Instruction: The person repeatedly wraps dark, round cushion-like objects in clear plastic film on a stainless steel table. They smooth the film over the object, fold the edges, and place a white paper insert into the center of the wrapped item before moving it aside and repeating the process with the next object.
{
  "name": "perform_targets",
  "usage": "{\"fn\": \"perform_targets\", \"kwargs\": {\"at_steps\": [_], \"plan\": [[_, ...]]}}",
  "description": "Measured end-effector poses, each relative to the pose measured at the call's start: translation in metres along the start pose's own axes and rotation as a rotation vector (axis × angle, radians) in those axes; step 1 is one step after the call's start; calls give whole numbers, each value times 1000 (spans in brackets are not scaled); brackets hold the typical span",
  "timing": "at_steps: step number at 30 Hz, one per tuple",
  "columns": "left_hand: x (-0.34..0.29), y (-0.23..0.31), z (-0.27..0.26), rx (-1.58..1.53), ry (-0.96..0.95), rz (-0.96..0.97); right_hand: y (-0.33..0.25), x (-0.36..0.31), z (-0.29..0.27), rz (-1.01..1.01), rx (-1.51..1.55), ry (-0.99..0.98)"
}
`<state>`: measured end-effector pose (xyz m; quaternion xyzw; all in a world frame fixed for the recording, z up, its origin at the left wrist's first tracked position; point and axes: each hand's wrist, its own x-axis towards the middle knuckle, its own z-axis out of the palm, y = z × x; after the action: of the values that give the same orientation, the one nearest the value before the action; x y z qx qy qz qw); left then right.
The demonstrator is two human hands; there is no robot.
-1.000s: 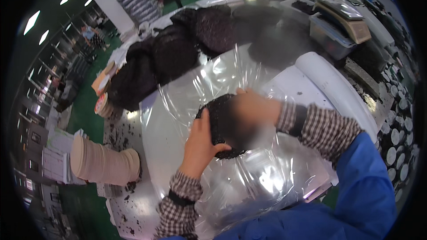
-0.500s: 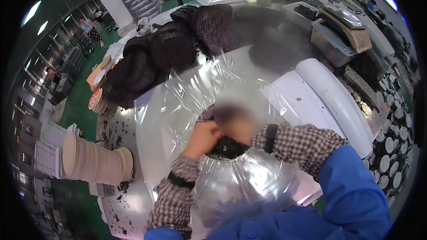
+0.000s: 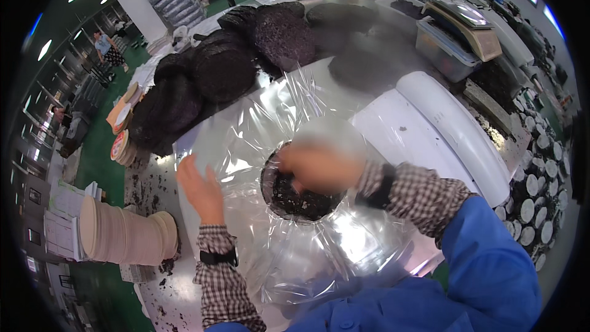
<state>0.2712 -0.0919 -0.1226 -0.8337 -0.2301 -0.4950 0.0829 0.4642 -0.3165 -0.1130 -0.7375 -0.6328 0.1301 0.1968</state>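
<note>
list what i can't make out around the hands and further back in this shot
Right hand, head view: blur hides its fingertips and whether they grip anything.
Dark crumbly disc, head view: its upper right is covered by that hand.
Clear plastic film, head view: glare washes out its brightest patch.
Background person, head view: hands too small to read.

- A dark round cake (image 3: pixel 307 205) lies amid clear plastic film (image 3: pixel 246 129) at the centre.
- The person's right hand (image 3: pixel 324 165), motion-blurred, covers the cake's 1 o'clock side.
- The left hand (image 3: pixel 201 189), fingers extended, is apart from the cake at 9 o'clock.
- Larger dark discs (image 3: pixel 224 72) lean together at 11 o'clock.
- A white roll (image 3: pixel 452 134) lies at 2 o'clock.
- Pale round sheets (image 3: pixel 128 233) form a sideways stack between 8 and 9 o'clock.
</note>
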Motion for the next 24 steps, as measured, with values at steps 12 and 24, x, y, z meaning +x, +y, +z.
{"fn": "perform_targets", "kwargs": {"at_steps": [12,24], "plan": [[-47,106,3,-331,-1149,373,199,-103,-26,881,-259,404],[-52,120,-60,-977,-1312,-30,306,-8,-85,490,-94,148]]}}
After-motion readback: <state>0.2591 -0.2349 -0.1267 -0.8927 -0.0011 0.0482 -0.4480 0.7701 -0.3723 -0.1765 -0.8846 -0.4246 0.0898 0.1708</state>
